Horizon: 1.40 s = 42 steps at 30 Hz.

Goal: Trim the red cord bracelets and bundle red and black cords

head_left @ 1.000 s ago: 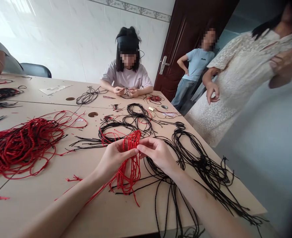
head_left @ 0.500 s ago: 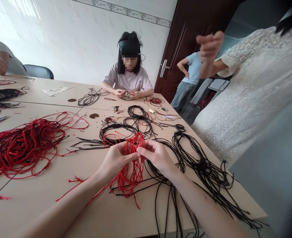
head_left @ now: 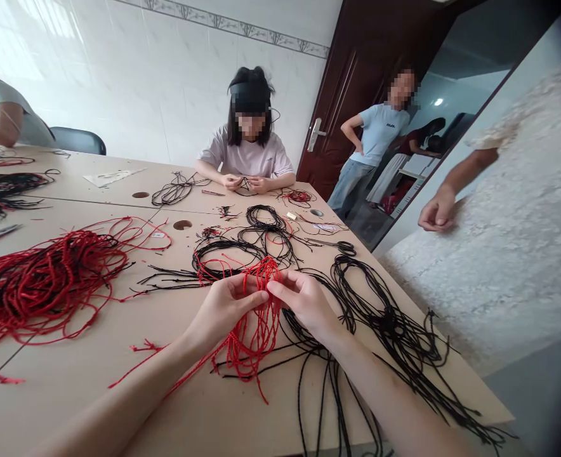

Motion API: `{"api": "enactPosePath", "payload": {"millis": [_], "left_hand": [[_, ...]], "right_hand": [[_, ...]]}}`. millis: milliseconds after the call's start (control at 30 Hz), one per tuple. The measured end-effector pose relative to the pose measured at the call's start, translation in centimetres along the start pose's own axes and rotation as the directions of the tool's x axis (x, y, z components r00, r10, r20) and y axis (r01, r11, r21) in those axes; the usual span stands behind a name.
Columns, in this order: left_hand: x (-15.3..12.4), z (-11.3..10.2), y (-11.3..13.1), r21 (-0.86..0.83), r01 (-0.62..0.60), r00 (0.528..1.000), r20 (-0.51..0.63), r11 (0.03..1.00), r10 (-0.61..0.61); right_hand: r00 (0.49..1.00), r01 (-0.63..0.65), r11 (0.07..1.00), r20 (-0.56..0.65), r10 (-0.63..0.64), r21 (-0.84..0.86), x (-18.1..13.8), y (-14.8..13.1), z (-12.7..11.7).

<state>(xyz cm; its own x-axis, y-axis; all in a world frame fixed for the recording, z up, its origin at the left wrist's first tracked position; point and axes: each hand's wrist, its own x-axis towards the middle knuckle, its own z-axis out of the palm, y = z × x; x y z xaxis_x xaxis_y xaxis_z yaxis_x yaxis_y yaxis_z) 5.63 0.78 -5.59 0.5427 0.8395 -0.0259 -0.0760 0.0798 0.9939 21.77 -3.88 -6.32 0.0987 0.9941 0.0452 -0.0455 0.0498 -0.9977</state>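
Observation:
A looped bundle of red braided cords (head_left: 254, 346) hangs between my two hands, its lower loops down by the tabletop. My left hand (head_left: 230, 301) is closed on the bundle from the left, thumb pressed across the front. From the right, my right hand (head_left: 302, 295) pinches the same cords, its thumb near the left thumb tip. Above the fingers the upper loops stick out. Some fingers are hidden behind the cords. Under and beside my right forearm lie black cords (head_left: 330, 381), and a coil of black cord (head_left: 228, 254) lies just beyond my hands.
A large heap of red and black cords (head_left: 66, 273) covers the table's left side. Scissors (head_left: 342, 246) lie near the right edge, by another black cord bundle (head_left: 389, 317). Across the table a seated person (head_left: 247, 139) handles dark cord. A person in white (head_left: 513, 254) stands close at the right.
The person in white has lowered a raised hand and shifted right, uncovering the doorway and the person in blue. My hands stay nearly still on the red cords.

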Motion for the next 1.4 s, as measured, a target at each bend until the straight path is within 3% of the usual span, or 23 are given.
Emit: {"api": "enactPosePath", "payload": {"millis": [433,800,1000,1133,1200,1333,1400], "left_hand": [[0.0,0.0,-0.1,-0.08,0.009,1.0,0.006,0.997,-0.008],[0.0,-0.1,-0.1,-0.018,0.031,0.999,0.016,0.999,-0.031],[0.0,-0.2,-0.2,0.079,0.023,0.998,0.058,0.997,-0.028],[-0.2,-0.1,0.0,0.16,-0.041,0.994,0.109,0.986,0.024],[-0.4,-0.1,0.2,0.228,-0.087,0.99,0.125,0.97,0.06],[-0.9,-0.1,0.6,0.376,-0.163,0.987,0.075,0.912,0.145],[-1.5,0.1,1.2,0.413,-0.189,0.981,0.045,0.891,0.188]], "right_hand": [[1.0,0.003,1.0,0.005,-0.003,0.026,0.1,0.3,0.2],[1.0,-0.024,1.0,-0.01,0.024,0.007,-0.2,-0.1,0.6],[1.0,-0.013,0.998,-0.003,0.013,-0.056,-0.4,0.0,0.8],[0.995,0.0,0.999,-0.096,-0.005,-0.052,-0.2,-0.2,0.8],[0.997,0.002,0.998,-0.082,-0.006,-0.056,-0.2,-0.2,1.0],[0.999,0.029,0.99,0.022,-0.027,-0.141,-0.7,0.0,2.0],[0.998,0.067,0.98,-0.004,-0.069,-0.187,-1.1,0.1,2.6]]}}
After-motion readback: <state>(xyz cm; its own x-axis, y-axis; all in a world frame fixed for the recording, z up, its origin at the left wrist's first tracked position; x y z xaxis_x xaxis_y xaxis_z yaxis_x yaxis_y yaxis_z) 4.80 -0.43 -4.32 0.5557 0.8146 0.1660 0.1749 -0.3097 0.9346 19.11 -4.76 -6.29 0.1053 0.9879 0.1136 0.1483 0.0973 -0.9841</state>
